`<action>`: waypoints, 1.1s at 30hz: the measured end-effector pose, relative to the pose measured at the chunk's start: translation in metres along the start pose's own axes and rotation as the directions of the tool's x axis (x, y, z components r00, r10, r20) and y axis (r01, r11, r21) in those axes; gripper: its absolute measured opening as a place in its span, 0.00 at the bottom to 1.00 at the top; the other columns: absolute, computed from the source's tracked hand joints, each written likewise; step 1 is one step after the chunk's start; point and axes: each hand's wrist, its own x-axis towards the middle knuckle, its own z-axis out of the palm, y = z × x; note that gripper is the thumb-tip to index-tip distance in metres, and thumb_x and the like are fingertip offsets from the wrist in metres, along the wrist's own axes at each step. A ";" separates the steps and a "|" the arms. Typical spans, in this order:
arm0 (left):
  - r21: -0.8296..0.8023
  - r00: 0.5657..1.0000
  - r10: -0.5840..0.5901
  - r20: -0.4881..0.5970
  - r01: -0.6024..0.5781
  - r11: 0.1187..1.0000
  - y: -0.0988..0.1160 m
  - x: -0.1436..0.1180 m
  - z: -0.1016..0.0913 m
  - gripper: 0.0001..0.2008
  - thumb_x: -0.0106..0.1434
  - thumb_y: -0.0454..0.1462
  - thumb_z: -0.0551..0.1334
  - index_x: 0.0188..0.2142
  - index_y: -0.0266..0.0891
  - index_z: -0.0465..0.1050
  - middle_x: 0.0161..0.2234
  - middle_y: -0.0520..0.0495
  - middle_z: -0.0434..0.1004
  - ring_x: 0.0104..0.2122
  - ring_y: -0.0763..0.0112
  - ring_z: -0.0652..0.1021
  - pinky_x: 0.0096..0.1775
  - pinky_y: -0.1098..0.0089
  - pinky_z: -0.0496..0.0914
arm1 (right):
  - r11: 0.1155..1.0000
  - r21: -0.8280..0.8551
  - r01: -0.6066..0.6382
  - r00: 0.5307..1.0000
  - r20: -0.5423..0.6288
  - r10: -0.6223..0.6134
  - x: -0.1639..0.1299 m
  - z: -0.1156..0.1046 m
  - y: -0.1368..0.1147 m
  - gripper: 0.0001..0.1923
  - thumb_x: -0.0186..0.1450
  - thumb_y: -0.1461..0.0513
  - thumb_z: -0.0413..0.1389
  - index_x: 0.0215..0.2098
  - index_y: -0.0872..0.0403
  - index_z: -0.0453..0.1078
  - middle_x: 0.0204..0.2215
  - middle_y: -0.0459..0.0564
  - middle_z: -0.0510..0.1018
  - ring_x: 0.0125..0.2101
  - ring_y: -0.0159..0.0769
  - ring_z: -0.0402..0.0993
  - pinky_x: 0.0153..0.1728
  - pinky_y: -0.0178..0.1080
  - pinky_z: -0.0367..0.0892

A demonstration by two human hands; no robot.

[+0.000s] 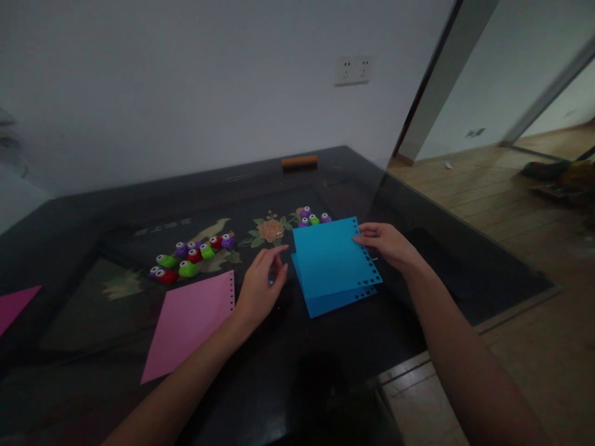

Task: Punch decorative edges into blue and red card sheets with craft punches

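My right hand (385, 244) pinches a blue sheet of paper (332, 257) by its right edge, which has a row of punched holes. A second blue leaf (339, 302) shows just below it, also with holes at its right side; whether the two are joined at the left I cannot tell. Left of the blue paper, my left hand (263, 279) is apart from it, thumb and index finger spread with nothing visibly held. A small blue spot shows by its thumb, too small to name. A pink sheet with holes (190, 322) lies partly behind my left forearm.
On the dark glossy table (288, 396), several small colourful toys with big eyes (195, 254) stand beyond the pink sheet. More such toys (313, 218) are behind the blue paper. A brown stick-like object (300, 161) lies at the far edge; a magenta sheet (16, 306) is far left.
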 end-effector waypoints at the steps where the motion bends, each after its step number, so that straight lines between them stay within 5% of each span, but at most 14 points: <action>1: 0.061 0.999 0.048 0.019 -0.049 0.997 0.002 -0.002 0.000 0.15 0.64 0.33 0.54 0.50 0.42 0.66 0.38 0.48 0.66 0.37 0.69 0.73 0.40 0.66 0.72 | 1.000 -0.027 -0.015 1.000 0.007 0.016 0.000 -0.001 0.000 0.12 0.46 0.62 0.66 0.29 0.54 0.72 0.21 0.42 0.73 0.20 0.28 0.66 0.23 0.34 0.59; 7: 0.275 0.968 0.200 0.153 -0.237 0.932 0.012 -0.014 0.010 0.15 0.63 0.30 0.54 0.49 0.41 0.68 0.48 0.42 0.66 0.49 0.59 0.69 0.50 0.56 0.67 | 0.983 -0.180 -0.045 0.998 0.032 0.052 0.003 0.001 0.008 0.13 0.47 0.62 0.65 0.31 0.55 0.72 0.19 0.42 0.72 0.20 0.28 0.64 0.21 0.33 0.58; 33: 0.400 0.927 0.153 0.344 -0.292 0.869 0.004 -0.031 0.029 0.20 0.63 0.36 0.59 0.55 0.41 0.66 0.60 0.36 0.61 0.60 0.51 0.63 0.55 0.50 0.64 | 0.971 -0.234 -0.053 0.997 0.035 0.063 0.008 0.007 0.013 0.11 0.48 0.66 0.64 0.32 0.55 0.73 0.19 0.42 0.71 0.21 0.29 0.65 0.24 0.34 0.62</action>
